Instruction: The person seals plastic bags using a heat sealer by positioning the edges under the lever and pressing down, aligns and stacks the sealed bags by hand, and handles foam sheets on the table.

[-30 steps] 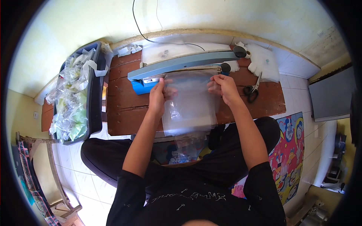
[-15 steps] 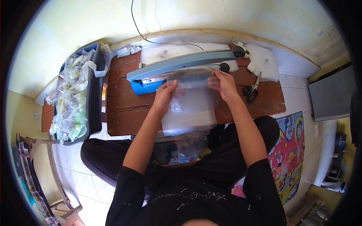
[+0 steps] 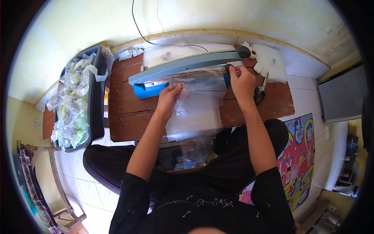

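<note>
A blue bag sealer (image 3: 187,64) with a long grey-blue arm stands on the brown wooden table. The arm is raised over a metal strip. Clear plastic bags (image 3: 196,117) lie across its front and hang toward my lap. My left hand (image 3: 168,98) pinches the upper left part of the plastic between thumb and fingers. At the sealer's right end, my right hand (image 3: 242,82) has its fingers closed at a black knob (image 3: 228,68). Its fingertips are partly hidden. Close to the right wrist lie black-handled scissors (image 3: 260,93).
A dark tub (image 3: 99,89) heaped with filled plastic bags (image 3: 74,101) stands left of the table (image 3: 128,121). White plastic sheets (image 3: 270,64) and a white roll (image 3: 253,52) lie at the back right. A black cable (image 3: 142,33) runs down the wall behind the sealer.
My right hand has moved right, off the plastic, to the knob at the sealer's right end. The left hand stays on the plastic. The view has shifted slightly.
</note>
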`<move>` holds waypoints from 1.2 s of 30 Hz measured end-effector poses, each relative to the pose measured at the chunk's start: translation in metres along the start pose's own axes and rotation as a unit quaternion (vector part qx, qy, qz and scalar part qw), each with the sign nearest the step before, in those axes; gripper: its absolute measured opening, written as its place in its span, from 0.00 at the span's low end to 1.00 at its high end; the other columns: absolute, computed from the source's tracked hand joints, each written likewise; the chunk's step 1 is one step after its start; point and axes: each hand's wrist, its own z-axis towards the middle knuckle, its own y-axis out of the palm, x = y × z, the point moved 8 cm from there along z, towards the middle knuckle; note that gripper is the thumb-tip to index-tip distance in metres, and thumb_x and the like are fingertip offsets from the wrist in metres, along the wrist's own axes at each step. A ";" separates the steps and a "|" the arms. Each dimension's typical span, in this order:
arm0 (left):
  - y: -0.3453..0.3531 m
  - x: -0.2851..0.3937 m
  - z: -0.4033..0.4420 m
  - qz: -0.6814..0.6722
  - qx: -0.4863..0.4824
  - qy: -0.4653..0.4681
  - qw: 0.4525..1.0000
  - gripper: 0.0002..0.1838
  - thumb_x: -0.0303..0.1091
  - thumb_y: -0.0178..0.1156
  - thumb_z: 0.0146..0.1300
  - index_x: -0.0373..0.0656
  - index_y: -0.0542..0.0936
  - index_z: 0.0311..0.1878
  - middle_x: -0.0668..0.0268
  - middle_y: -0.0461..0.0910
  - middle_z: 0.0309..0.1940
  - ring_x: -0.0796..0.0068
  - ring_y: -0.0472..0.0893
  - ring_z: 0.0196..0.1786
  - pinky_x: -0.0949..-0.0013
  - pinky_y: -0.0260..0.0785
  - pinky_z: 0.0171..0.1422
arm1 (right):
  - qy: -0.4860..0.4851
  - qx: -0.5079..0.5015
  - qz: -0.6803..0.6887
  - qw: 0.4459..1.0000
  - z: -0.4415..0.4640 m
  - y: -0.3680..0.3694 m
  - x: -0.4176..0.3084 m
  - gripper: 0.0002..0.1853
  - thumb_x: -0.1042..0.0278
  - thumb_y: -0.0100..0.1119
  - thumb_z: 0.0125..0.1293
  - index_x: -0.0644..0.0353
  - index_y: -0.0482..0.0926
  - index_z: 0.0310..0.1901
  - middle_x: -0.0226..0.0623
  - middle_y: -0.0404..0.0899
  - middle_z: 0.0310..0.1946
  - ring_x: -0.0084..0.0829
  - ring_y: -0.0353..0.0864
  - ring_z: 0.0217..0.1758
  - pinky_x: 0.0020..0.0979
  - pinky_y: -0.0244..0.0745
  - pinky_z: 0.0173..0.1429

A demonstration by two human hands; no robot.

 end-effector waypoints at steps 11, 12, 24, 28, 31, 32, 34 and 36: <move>-0.005 -0.002 -0.001 0.002 0.019 0.021 1.000 0.12 0.36 0.57 0.68 0.40 0.78 0.49 0.63 0.83 0.36 0.73 0.82 0.35 0.74 0.67 0.38 | -0.261 0.178 -0.037 0.948 -0.001 -0.038 -0.045 0.21 0.74 0.57 0.56 0.65 0.73 0.54 0.49 0.70 0.58 0.49 0.68 0.62 0.44 0.64 0.64; -0.005 -0.002 -0.001 0.001 0.018 0.021 1.000 0.12 0.37 0.57 0.68 0.40 0.78 0.49 0.63 0.83 0.36 0.73 0.82 0.35 0.74 0.68 0.38 | -0.253 0.149 -0.053 0.954 0.001 -0.031 -0.042 0.26 0.75 0.55 0.55 0.65 0.70 0.58 0.50 0.67 0.61 0.51 0.65 0.65 0.45 0.61 0.67; -0.004 -0.001 -0.004 -0.001 0.022 0.007 1.000 0.12 0.37 0.57 0.68 0.40 0.78 0.48 0.64 0.83 0.35 0.73 0.82 0.35 0.74 0.68 0.40 | -0.181 0.080 -0.105 0.975 0.005 -0.005 -0.015 0.29 0.75 0.51 0.54 0.68 0.68 0.61 0.49 0.67 0.64 0.46 0.67 0.65 0.44 0.60 0.68; -0.006 -0.002 -0.001 0.003 0.021 0.013 1.000 0.11 0.37 0.57 0.68 0.41 0.78 0.48 0.64 0.84 0.36 0.74 0.82 0.34 0.75 0.67 0.39 | -0.177 0.072 -0.123 0.974 0.005 -0.002 -0.010 0.28 0.74 0.50 0.54 0.68 0.68 0.60 0.49 0.68 0.63 0.44 0.69 0.63 0.44 0.61 0.67; -0.006 -0.003 -0.001 -0.001 0.023 0.012 1.000 0.12 0.37 0.57 0.68 0.41 0.78 0.48 0.64 0.84 0.35 0.75 0.82 0.34 0.75 0.67 0.39 | -0.167 0.065 -0.131 0.975 0.004 0.001 -0.007 0.28 0.74 0.50 0.54 0.68 0.69 0.61 0.49 0.68 0.63 0.43 0.70 0.62 0.44 0.61 0.67; -0.006 -0.003 -0.001 -0.001 0.022 0.012 1.000 0.12 0.37 0.57 0.68 0.41 0.78 0.48 0.64 0.84 0.35 0.75 0.82 0.34 0.75 0.67 0.39 | -0.164 0.059 -0.140 0.975 0.004 0.003 -0.005 0.29 0.74 0.50 0.54 0.68 0.68 0.61 0.48 0.68 0.64 0.43 0.71 0.62 0.44 0.61 0.67; -0.005 -0.002 -0.002 -0.001 0.022 0.014 1.000 0.12 0.37 0.57 0.68 0.41 0.78 0.48 0.64 0.84 0.35 0.75 0.82 0.34 0.75 0.67 0.39 | -0.160 0.054 -0.148 0.974 0.003 0.006 -0.003 0.29 0.74 0.50 0.54 0.68 0.68 0.62 0.48 0.67 0.64 0.43 0.71 0.62 0.44 0.61 0.67; -0.007 -0.003 -0.001 -0.001 0.021 0.014 1.000 0.12 0.37 0.57 0.68 0.42 0.78 0.48 0.64 0.84 0.35 0.75 0.82 0.34 0.75 0.67 0.39 | -0.153 0.045 -0.156 0.975 0.003 0.008 0.000 0.30 0.73 0.50 0.55 0.67 0.67 0.63 0.47 0.66 0.65 0.42 0.71 0.61 0.45 0.61 0.67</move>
